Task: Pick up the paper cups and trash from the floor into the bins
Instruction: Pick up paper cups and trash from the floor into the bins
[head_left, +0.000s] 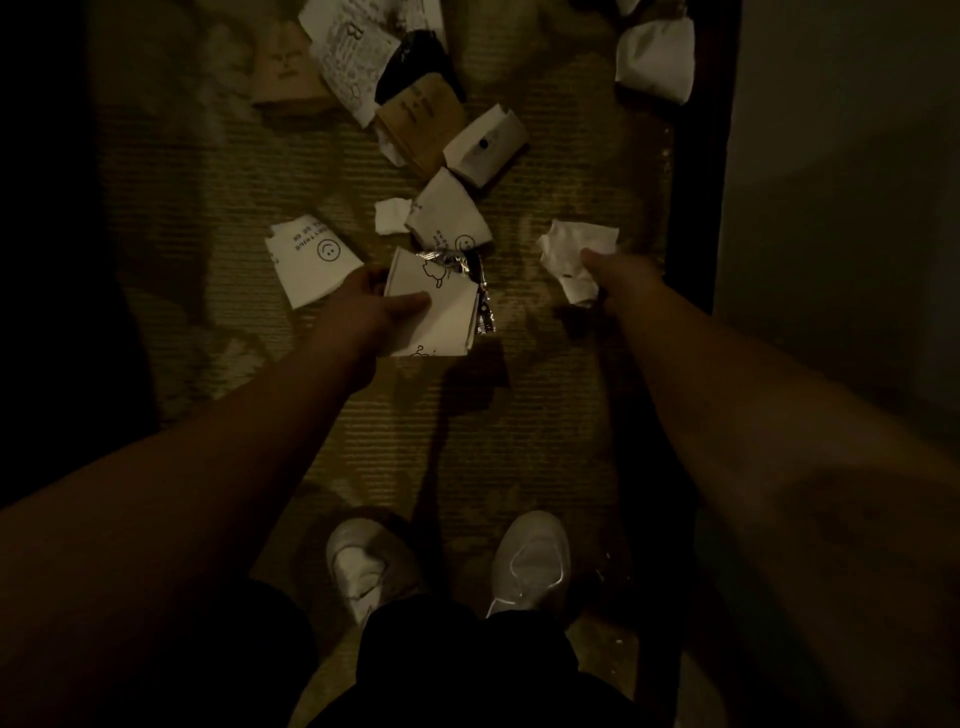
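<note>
My left hand (371, 306) grips a flattened white paper cup (441, 312) with a small black drawing, thumb across its face. A shiny foil wrapper (480, 291) lies under and beside it. My right hand (618, 278) holds a crumpled white paper (574, 254) just above the carpet. Another white cup with a smiley face (311, 260) lies left of my left hand. A second smiley cup (449, 218) and a small white scrap (392, 215) lie just beyond.
Further out on the carpet lie a folded white cup (485, 145), brown cups (421, 122) (285, 67), printed paper (348, 57), a black item (413, 57) and a white bag (657, 57). A dark wooden edge (696, 156) runs along the right. My shoes (530, 561) stand below.
</note>
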